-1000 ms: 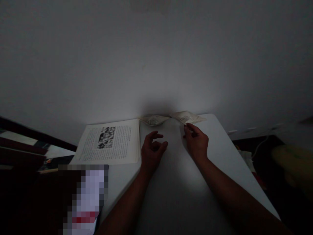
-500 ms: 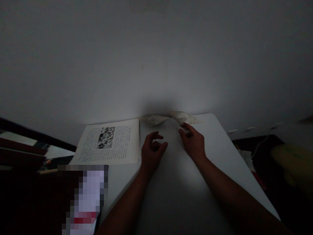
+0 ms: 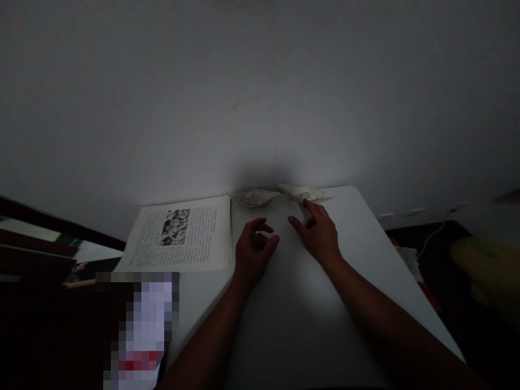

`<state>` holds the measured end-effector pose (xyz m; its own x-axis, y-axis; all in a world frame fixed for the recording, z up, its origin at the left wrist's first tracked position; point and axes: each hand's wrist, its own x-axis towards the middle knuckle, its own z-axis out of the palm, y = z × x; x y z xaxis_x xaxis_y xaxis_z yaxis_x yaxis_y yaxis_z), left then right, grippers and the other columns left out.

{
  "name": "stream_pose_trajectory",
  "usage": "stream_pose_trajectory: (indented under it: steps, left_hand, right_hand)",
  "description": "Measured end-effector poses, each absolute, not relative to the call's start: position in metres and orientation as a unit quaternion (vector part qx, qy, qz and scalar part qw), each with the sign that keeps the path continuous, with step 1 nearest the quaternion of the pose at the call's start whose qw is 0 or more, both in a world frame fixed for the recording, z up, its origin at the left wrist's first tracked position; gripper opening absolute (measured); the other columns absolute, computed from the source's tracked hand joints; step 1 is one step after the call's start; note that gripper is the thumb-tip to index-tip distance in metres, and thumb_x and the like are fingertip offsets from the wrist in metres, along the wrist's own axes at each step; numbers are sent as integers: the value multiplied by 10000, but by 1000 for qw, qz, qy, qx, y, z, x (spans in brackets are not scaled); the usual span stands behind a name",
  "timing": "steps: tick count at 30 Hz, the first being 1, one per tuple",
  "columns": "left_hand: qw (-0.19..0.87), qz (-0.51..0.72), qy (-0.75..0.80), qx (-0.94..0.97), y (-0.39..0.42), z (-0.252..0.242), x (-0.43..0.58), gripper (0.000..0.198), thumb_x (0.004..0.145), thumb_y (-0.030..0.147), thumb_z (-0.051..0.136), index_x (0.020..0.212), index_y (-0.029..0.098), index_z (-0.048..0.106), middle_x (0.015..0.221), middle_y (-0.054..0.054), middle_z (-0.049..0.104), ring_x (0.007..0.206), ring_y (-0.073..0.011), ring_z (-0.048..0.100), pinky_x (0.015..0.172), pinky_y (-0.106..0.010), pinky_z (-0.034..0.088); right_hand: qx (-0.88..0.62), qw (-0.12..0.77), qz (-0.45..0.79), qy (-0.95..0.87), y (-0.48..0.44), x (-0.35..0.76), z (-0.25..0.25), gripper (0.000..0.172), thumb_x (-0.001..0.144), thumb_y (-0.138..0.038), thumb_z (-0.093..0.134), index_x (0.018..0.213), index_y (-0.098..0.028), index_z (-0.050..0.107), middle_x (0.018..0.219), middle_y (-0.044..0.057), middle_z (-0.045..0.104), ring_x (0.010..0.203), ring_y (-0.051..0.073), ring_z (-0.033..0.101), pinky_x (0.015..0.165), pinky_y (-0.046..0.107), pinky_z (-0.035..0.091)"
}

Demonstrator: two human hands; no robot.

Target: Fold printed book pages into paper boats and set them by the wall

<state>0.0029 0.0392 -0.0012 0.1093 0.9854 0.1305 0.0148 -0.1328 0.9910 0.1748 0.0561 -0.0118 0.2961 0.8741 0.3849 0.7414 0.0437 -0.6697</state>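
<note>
Two folded paper boats rest at the back edge of the white table, against the wall. The left paper boat lies beyond my left hand, which hovers with curled fingers apart and nothing between them. Close to the right paper boat is my right hand. Its thumb and fingers are spread, and a fingertip is at the boat's near side; whether it touches I cannot tell. Printed text shows on the folded paper of both boats.
A stack of printed pages with a photo lies at the table's left. Below it is a blurred-out pale item. The grey wall stands right behind the white table. A white cable hangs at the right.
My right hand has opened its thumb away from its fingers. The right paper boat sits slightly further left, nearer the left boat. My left hand has hardly moved.
</note>
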Motion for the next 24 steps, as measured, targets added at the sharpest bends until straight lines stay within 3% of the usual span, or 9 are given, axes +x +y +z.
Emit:
stream_pose_trajectory:
  steps: [8, 14, 20, 24]
  left_hand:
    - [483, 489, 443, 575, 39, -1, 2, 418, 763, 326, 646, 1126, 197, 483, 970, -50, 587, 593, -70, 548, 568, -216, 467]
    - [439, 496, 460, 591, 34, -2, 2, 311, 776, 300, 625, 1052, 189, 537, 868, -29, 613, 603, -88, 546, 582, -223, 465]
    - [189, 481, 518, 682, 36, 7, -7, 137, 782, 248, 574, 907, 195, 589, 683, 1, 584, 601, -128, 532, 626, -269, 454]
    - [32, 416, 611, 673, 50, 17, -31, 158, 764, 249, 566, 907, 182, 581, 848, -59, 606, 773, -204, 567, 769, -367, 447]
  right_hand:
    - [-691, 401, 79, -596, 56, 174, -14, 667, 733, -552, 589, 1305, -234, 461, 1247, 124, 531, 595, 145, 571, 628, 366, 489]
    - [-686, 417, 76, -592, 55, 173, -12, 614, 743, -536, 587, 1268, -237, 479, 1196, 108, 551, 587, 142, 549, 640, 365, 484]
    - [-677, 457, 76, -571, 56, 174, -14, 444, 755, -472, 594, 1111, -208, 572, 1035, 87, 578, 598, 144, 526, 649, 348, 473]
    - [-676, 463, 85, -567, 57, 176, -16, 356, 771, -420, 575, 1059, -209, 585, 985, 77, 574, 611, 144, 521, 650, 345, 464]
